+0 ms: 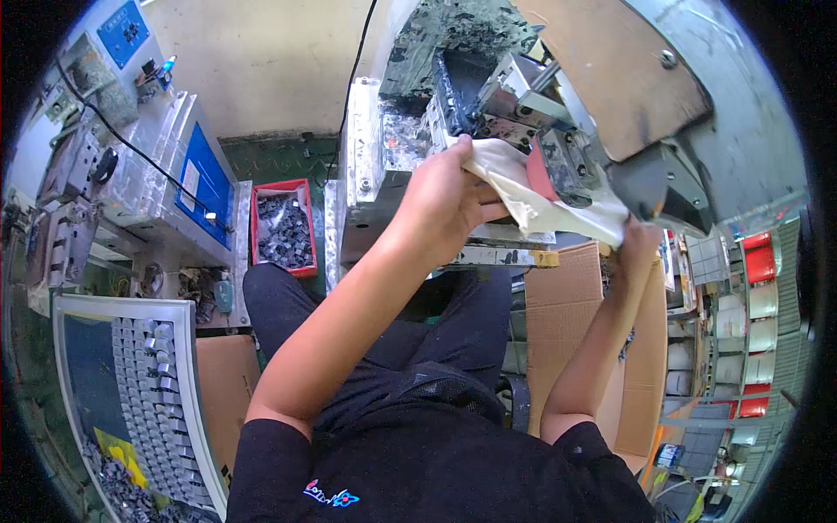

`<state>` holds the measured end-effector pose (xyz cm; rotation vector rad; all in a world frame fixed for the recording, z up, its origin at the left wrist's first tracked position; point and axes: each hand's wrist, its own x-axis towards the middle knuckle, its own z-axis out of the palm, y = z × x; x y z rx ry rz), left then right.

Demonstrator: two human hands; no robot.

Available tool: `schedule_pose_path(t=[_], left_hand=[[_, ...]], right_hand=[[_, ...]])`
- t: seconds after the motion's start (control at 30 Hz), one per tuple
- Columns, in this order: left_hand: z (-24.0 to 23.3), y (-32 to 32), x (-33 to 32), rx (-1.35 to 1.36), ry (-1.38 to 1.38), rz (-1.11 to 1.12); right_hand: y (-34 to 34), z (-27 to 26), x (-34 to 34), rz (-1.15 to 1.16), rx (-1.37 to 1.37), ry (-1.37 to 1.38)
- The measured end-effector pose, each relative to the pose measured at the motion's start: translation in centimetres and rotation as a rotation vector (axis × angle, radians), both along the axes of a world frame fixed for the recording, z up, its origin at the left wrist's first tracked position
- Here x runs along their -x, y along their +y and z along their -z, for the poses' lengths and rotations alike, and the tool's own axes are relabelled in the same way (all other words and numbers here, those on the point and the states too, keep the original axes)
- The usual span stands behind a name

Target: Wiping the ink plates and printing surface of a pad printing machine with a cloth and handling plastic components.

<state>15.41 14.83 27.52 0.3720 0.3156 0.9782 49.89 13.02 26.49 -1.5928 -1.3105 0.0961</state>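
A cream cloth [500, 163] is stretched across the front of a machine's metal work bed, just below a steel fixture block [567, 160]. Its left end is gripped by my left hand [451, 199], thumb on top. My right hand [637, 245] holds the other end, lower and farther right, with its fingers partly hidden. A red curved piece [539, 173] shows between the cloth and the block; I cannot tell what it belongs to. Behind the cloth stand a bright metal clamp block [523, 91] and a dark, dirt-coated machine recess [458, 39].
Left of my knee, a red bin [312, 229] holds small dark metal parts. Rows of grey parts fill a pale-framed tray [124, 299] at lower left. A blue-panelled machine [209, 180] stands behind it. An open cardboard box [562, 307] sits beneath my right arm.
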Motion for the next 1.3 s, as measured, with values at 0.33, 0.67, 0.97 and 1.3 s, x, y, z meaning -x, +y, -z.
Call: schedule_pose_path(t=[0.33, 0.67, 0.97, 1.3], left_hand=[[-1.5, -1.2, 6.2, -0.062, 0.175, -0.342], [-1.6, -1.2, 2.6, -0.105, 0.197, -0.276], [0.0, -0.6, 5.7, -0.013, 0.122, -0.279], [3.6, -8.2, 5.0, -0.113, 0.099, -0.200]], right_hand=[[1.1, 0.5, 10.1, -0.196, 0.128, 0.438], [-1.2, -1.9, 7.3, -0.225, -0.131, 0.618], [0.8, -0.1, 10.5, -0.333, -0.050, 0.680], [-3.8, 1.4, 12.3, -0.292, 0.052, 0.413]])
